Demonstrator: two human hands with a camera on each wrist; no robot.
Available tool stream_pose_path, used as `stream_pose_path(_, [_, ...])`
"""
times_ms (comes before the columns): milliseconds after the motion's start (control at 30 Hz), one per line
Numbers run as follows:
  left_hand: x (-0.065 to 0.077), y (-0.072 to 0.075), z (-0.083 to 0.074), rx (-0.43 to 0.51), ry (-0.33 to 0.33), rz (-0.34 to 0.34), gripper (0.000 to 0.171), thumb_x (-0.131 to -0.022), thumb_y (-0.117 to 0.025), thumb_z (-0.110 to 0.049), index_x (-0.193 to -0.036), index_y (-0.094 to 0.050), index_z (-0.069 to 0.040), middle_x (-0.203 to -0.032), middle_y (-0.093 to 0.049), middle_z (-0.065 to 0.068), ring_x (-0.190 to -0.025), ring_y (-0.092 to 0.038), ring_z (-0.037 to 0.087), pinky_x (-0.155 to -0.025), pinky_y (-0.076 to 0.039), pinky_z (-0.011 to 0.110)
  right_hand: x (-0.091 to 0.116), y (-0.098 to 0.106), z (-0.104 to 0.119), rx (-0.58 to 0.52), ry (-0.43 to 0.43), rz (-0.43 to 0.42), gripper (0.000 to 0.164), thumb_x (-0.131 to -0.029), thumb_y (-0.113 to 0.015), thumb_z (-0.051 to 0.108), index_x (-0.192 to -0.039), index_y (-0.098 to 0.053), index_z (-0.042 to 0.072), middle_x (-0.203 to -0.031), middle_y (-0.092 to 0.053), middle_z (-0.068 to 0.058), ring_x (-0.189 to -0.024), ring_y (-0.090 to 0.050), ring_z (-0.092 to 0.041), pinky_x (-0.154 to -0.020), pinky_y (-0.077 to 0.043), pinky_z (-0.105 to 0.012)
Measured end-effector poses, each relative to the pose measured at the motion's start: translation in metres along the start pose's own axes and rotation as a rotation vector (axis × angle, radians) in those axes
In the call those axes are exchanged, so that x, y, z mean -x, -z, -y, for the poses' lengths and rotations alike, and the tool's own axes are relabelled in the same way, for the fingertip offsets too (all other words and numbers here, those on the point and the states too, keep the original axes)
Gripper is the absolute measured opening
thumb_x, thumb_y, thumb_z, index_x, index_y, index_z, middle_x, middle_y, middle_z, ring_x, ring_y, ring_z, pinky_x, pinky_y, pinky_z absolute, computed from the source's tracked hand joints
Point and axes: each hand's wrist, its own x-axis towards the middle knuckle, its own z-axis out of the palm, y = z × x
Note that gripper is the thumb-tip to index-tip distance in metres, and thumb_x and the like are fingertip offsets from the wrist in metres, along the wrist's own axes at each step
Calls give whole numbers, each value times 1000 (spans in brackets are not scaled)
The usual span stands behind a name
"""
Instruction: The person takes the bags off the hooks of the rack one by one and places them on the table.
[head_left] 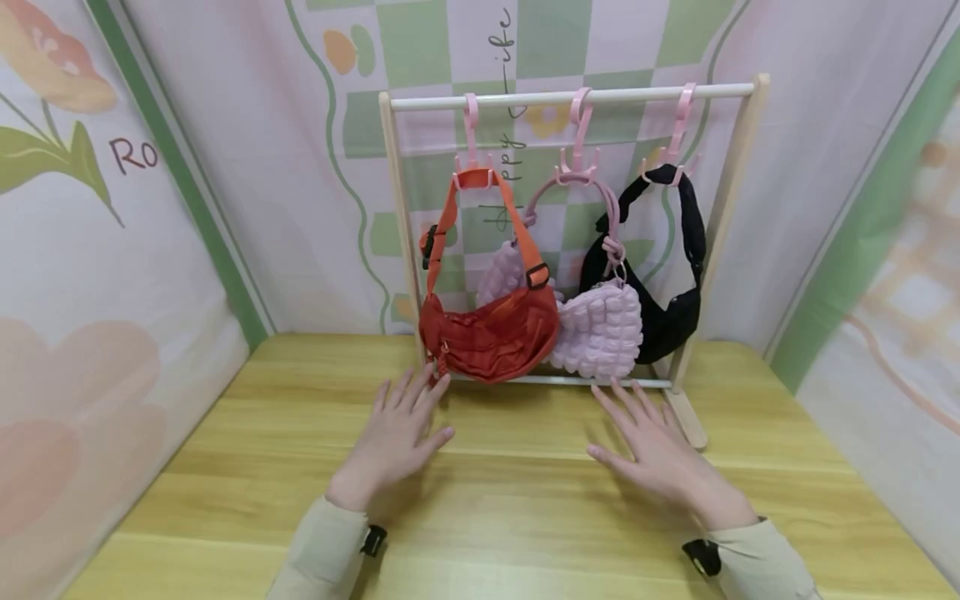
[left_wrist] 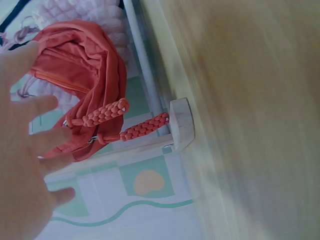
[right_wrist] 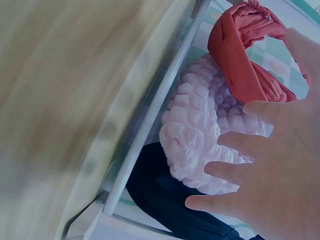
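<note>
Printed cloth encloses the space on three sides: a back curtain with green and white checks and handwriting running vertically, a left curtain with pale flowers and the letters "Ro", and a right curtain edged in green. Below them spreads a worktop of yellowish, wood-grained boards, with soft shadows under the person's arms. Toward its back stands a rack with pale wooden sides and white bars. Three pink hooks on its top bar carry a red bag at left, a puffy pink bag between, and a black bag at right. Both hands are empty, fingers spread wide: the left hand near the red bag, the right hand near the pink one.
</note>
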Motion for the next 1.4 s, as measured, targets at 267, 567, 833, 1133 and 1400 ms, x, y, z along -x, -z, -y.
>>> stream_pose_path(267, [-10, 7, 6, -3, -54, -82, 65, -95, -48, -49, -150, -28, -21, -156, -25, 10, -143, -22, 32, -115, -16, 55, -8, 5, 0, 9, 51, -80, 71, -93, -55, 45, -148, -31, 8, -151, -26, -25, -136, -23, -49, -102, -21, -71])
stream_pose_path(567, [-21, 13, 8, -19, -98, -149, 59, -98, -43, -45, -149, -31, -19, -154, -30, 10, -142, -26, 31, -113, -21, 55, -17, 9, -6, -2, 195, -250, 61, -92, -61, 30, -142, -40, 4, -142, -41, -24, -125, -42, -44, -100, -36, -60])
stream_pose_path(833, [-30, 21, 16, -9, -138, -231, 53, -97, -49, -35, -144, -40, -12, -146, -42, 14, -133, -39, 35, -109, -30, 54, -28, 12, -6, 5, 252, -318, 54, -88, -66, 25, -135, -50, 4, -133, -52, -21, -118, -50, -41, -95, -42, -54])
stream_pose_path(1133, [-39, 33, 21, -15, -152, -309, 51, -100, -43, -39, -142, -44, -12, -140, -49, 13, -131, -43, 30, -108, -32, 49, -42, 17, -2, 6, 224, -372, 48, -87, -67, 24, -128, -56, 1, -129, -55, -20, -117, -50, -39, -97, -41, -54])
stream_pose_path(1400, [-50, 40, 21, -34, -185, -343, 49, -99, -46, -38, -138, -48, -10, -137, -52, 13, -125, -48, 30, -108, -34, 46, -51, 24, 0, 18, 225, -374, 43, -89, -65, 25, -125, -59, 2, -126, -57, -19, -115, -52, -39, -96, -43, -53])
